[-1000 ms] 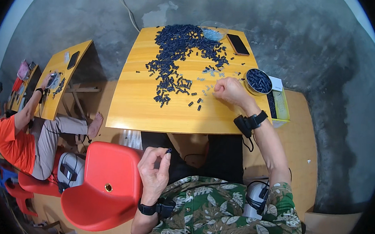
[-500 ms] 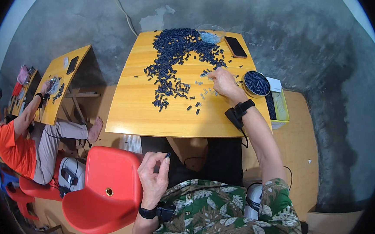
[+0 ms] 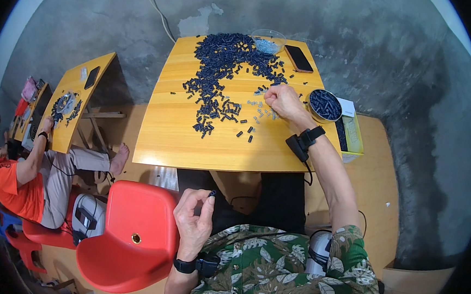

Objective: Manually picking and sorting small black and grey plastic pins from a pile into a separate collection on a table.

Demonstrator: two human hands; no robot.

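Close to my body, below the table's front edge, my left hand [image 3: 192,220] pinches a small black cylindrical piece [image 3: 212,193] between thumb and fingertips. My right hand [image 3: 285,103] is over the right part of the table with its fingers drawn together; whatever they hold, if anything, is hidden. Beside its fingertips lie several small clear pieces [image 3: 258,114]. A large heap of black cylindrical pieces [image 3: 220,56] spreads over the back and left of the yellow table [image 3: 170,137]. A round tin [image 3: 308,104] full of the same black pieces stands to the right of my right hand.
At the back edge are a clear bowl [image 3: 280,38] of pale pieces and a phone [image 3: 298,59]. A yellow box [image 3: 354,147] stands off the table's right edge. A red chair [image 3: 133,205] is at my left. Farther left, a person in orange [image 3: 17,189] sits at another table [image 3: 91,63].
My right hand has shifted slightly right, its fingers still together. My left hand keeps its pinch. The other person's hand has drawn back from the clear bowl on their table.
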